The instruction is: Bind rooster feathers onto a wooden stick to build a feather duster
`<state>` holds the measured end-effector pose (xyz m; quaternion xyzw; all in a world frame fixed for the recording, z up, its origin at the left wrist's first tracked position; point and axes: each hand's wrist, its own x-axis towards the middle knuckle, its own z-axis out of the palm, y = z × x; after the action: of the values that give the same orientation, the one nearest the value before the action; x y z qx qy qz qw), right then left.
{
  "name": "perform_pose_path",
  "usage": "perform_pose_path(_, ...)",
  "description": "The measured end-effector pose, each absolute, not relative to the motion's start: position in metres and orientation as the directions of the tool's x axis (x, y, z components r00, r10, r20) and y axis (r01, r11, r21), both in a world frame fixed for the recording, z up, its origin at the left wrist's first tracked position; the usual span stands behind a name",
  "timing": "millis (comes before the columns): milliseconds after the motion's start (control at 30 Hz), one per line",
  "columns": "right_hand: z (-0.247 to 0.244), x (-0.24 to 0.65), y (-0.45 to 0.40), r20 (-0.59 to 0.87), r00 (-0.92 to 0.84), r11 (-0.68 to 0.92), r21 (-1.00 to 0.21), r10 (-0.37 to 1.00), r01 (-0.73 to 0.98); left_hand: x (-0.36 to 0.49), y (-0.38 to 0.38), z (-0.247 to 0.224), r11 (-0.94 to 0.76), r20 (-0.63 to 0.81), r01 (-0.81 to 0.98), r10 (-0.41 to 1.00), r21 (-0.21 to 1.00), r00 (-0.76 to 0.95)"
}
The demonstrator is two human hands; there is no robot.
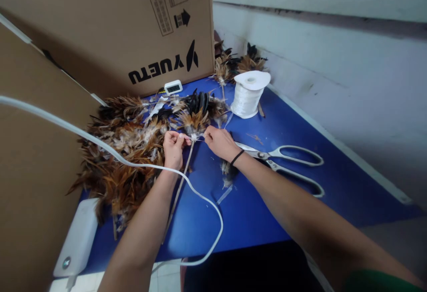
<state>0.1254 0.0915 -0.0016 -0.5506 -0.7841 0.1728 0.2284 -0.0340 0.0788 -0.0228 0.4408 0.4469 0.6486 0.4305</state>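
Note:
My left hand [174,149] and my right hand [220,142] are each closed in a pinch, on opposite sides of a thin stick [182,178]. A thin white string [200,139] runs between them across the base of a feather bundle [196,116] at the stick's top. The bundle has brown and black feathers with pale fluff at the bottom. The stick slants down toward me over the blue table. Close to my right wrist lie large scissors [263,155], blades partly hidden behind the wrist. Behind my right hand stands a white spool [248,96].
A heap of loose feathers [123,167] covers the table's left part. A white cable [116,156] loops across my left forearm. A white power bank [78,238] lies at the left edge. A cardboard box [106,30] and a small digital display [173,87] stand behind.

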Motion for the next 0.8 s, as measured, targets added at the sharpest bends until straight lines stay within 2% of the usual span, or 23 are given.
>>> perform_pose_path(167,-0.004,0.128,0.094,0.188,-0.330,0.379,-0.543,0.925,0.750,-0.037,0.080,-0.026,-0.144,0.116,-0.127,0.971,0.981,-0.209)
perform_pose_path(467,0.001,0.130,0.088,0.187,-0.366,0.406,-0.546,0.912,0.733,-0.043,0.077,-0.026,-0.156,0.213,0.252,0.952,0.955,-0.221)
perform_pose_path(567,0.004,0.132,0.088,0.190,-0.384,0.424,-0.531,0.903,0.734,-0.045,0.076,-0.026,-0.153,0.284,0.492,0.936,0.857,-0.205)
perform_pose_path(667,0.007,0.137,0.088,0.189,-0.404,0.439,-0.530,0.895,0.726,-0.043,0.078,-0.024,-0.159,0.339,0.701,0.932,0.696,-0.126)
perform_pose_path(800,0.012,0.145,0.087,0.188,-0.412,0.444,-0.543,0.892,0.713,-0.037,0.081,-0.020,-0.166,0.369,0.818,0.928,0.550,-0.060)
